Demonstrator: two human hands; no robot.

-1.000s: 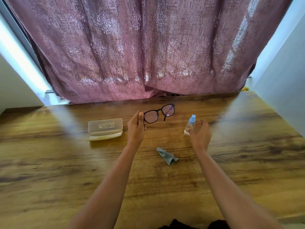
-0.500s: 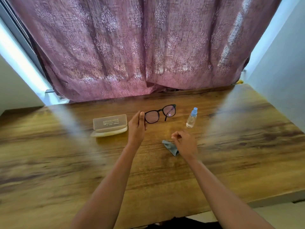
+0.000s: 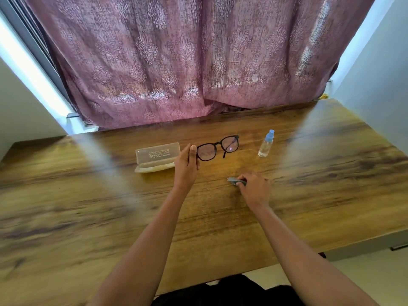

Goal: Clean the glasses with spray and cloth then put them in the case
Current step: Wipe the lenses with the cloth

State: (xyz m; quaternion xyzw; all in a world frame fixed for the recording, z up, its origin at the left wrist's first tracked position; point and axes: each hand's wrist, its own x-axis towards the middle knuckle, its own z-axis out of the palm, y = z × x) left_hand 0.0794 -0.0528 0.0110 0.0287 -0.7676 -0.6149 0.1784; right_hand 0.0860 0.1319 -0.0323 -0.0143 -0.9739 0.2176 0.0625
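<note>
The left hand [image 3: 186,166] pinches the glasses [image 3: 217,147] by one end; the right hand [image 3: 254,188], curled on the cloth [image 3: 234,180], should lift it whole (no trailing corner) before wiping each lens lightly.

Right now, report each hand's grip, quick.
Left grip: holds the glasses by one end of the frame.
Right grip: fingers curled round the cloth, which is mostly hidden.

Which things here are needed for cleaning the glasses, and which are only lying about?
Needed for the job:
glasses, held by the left hand
cloth, gripped by the right hand
spray bottle, upright on the table
case, open

Only there:
curtain, hanging behind the table
</note>
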